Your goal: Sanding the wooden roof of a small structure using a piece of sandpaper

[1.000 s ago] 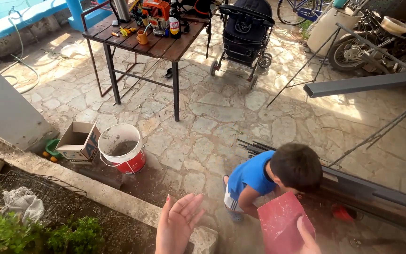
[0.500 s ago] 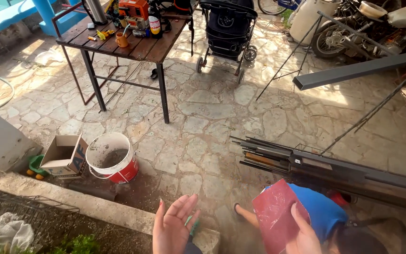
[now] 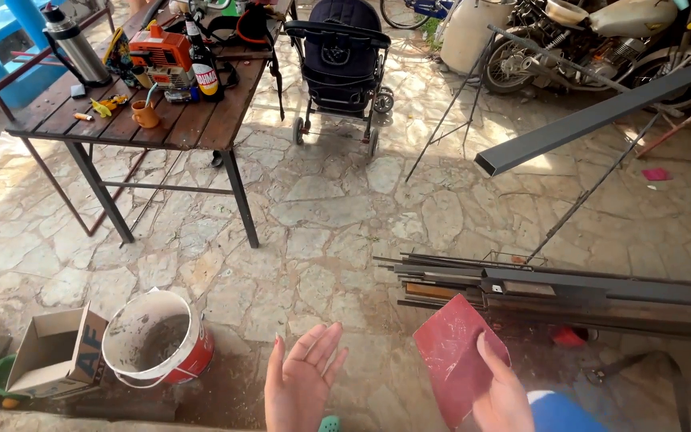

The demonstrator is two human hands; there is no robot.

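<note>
Pinched at its lower edge, thumb on the face and the rest of the fingers behind, a red sheet of sandpaper stands tilted in the right hand; held that way its gritty face is turned up toward the camera. Left hand empty, palm up, fingers spread and relaxed, touching nothing, hanging over the stone-paved floor.

Just beyond the sheet, a bundle of dark steel bars and tube lies flat on the paving, ends roughly lined up, probably laid so for easy reach. One long steel tube runs raised and slanting above it; what props it I cannot tell.

To the left of the left hand: a white bucket with a red band, crusted grey inside, and beside it an open cardboard box tipped on its side.

Far left, a wooden-topped metal table carries an orange power tool, a bottle, a small orange cup near the front edge and a steel flask at its back left corner. A dark pram stands by the table's right end; motorbikes parked further right.

A bit of blue cloth shows under the right wrist, blurred.
</note>
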